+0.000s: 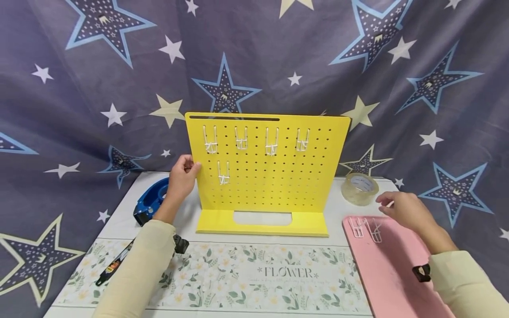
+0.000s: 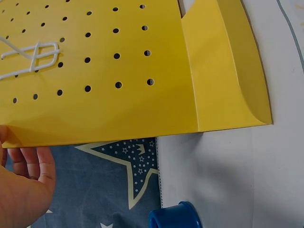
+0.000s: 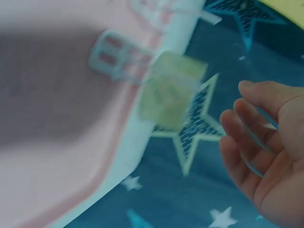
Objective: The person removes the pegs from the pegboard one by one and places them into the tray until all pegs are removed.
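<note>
A yellow pegboard (image 1: 262, 185) stands upright on its folded base, with several white wire hooks (image 1: 271, 142) hung on its face. My left hand (image 1: 183, 176) pinches its left edge, the thumb in front and the fingers behind, as the left wrist view also shows. Over the far end of a pink tray (image 1: 391, 260) hovers my right hand (image 1: 407, 211), fingers loosely bent and holding nothing. Two more white wire hooks (image 1: 366, 229) lie at that end of the tray, just left of this hand. The right wrist view is blurred.
A roll of clear tape (image 1: 359, 190) sits between the pegboard and my right hand. At the left, behind my forearm, lies a blue tape dispenser (image 1: 150, 201). A floral mat (image 1: 238, 278) covers the table's front. A star-patterned curtain (image 1: 270, 39) hangs behind.
</note>
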Tool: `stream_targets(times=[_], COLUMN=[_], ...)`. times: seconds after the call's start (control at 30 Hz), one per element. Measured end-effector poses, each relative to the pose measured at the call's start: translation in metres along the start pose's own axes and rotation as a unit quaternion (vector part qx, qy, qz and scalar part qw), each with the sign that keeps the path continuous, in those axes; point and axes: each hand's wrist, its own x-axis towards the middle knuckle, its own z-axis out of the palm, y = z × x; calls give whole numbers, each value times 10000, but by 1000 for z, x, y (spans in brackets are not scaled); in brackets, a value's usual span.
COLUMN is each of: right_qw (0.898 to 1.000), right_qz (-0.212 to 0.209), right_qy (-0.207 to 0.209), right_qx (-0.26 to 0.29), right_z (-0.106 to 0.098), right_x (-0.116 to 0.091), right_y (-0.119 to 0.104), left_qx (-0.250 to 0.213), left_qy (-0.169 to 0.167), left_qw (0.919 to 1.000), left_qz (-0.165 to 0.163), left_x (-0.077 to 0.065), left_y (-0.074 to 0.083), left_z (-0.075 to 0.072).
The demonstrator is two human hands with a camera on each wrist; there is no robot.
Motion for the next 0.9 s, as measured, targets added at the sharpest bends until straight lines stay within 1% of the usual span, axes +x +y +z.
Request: stream_targets(times=[0.17,0.3,0.4,0.47,0.57,0.7,0.8,0.9], right_qw=[9996,9986,9978,9972,9963,9927,9889,9851], right_qz=[-173,-413,-493,-544,-634,-794,-978,-1171], right_qy=[164,272,385,458,397,342,542,777], right_qx=[140,172,231,246,422,835,978,995], right_z=[-7,-7,-5,-2,4,14,21,30], right_x=[12,23,33,41,51,65,76,87], right_y=[-38,-70,-90,-102,-121,-151,-174,-198], left_qx=[-28,-34,-40,-32,-26,-15,-49,-38], left_qy=[13,9,11,17,17,13,9,3], left_qw=[10000,10000,10000,10000,9999,9999,9999,10000], left_qz=[-14,-26,-41,-65,-120,-126,-97,-58], left_x=[-1,-1,-1,-1,0,0,1,1], left_y=[1,1,2,1,0,0,0,0], left_z=[2,2,2,2,2,2,2,3])
